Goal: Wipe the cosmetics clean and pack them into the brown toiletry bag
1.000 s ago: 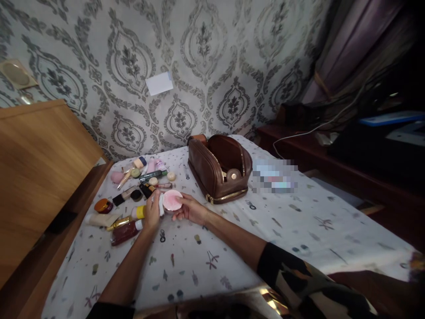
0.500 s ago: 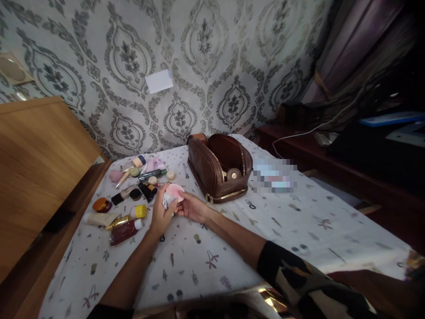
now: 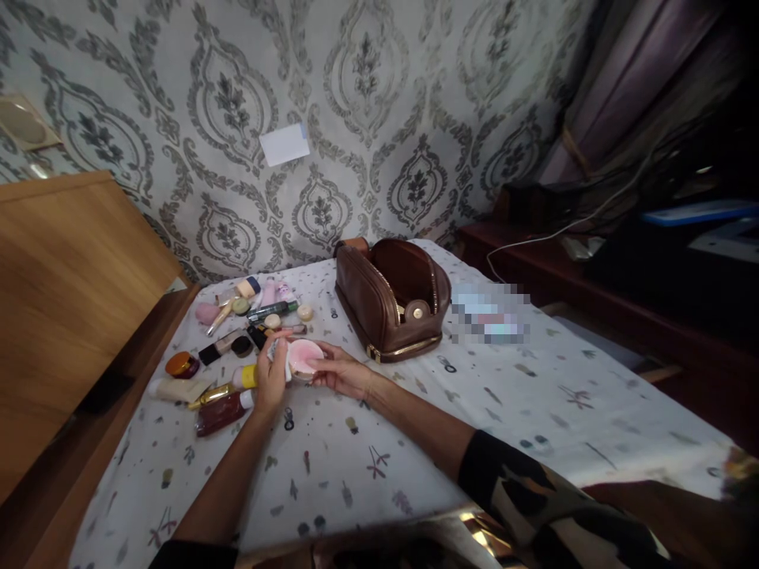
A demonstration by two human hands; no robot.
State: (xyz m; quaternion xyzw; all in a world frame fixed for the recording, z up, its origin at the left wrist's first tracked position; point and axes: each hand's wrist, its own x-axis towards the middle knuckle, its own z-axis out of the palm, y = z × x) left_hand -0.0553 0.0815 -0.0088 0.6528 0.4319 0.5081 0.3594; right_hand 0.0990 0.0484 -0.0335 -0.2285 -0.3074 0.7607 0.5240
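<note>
In my right hand is a round pink compact with a pale rim, its pink face turned up and my thumb across its edge. My left hand is closed around a white item with dark print, mostly hidden by the fingers, right beside the compact. Past my left hand lie a bottle with a yellow cap, a gold tube and a dark red bottle with a white cap. A brown cosmetic bag stands unzipped beyond my right hand.
More cosmetics spread over the left of the patterned cloth, among them an amber jar, a green-capped dark tube and a pink sponge. A wooden panel borders the left side. A blurred-out object lies right of the bag.
My hands have drawn slightly apart, the left moving left with the white item. The pink compact has come lower and a little left in my right hand, separating from the white item.
</note>
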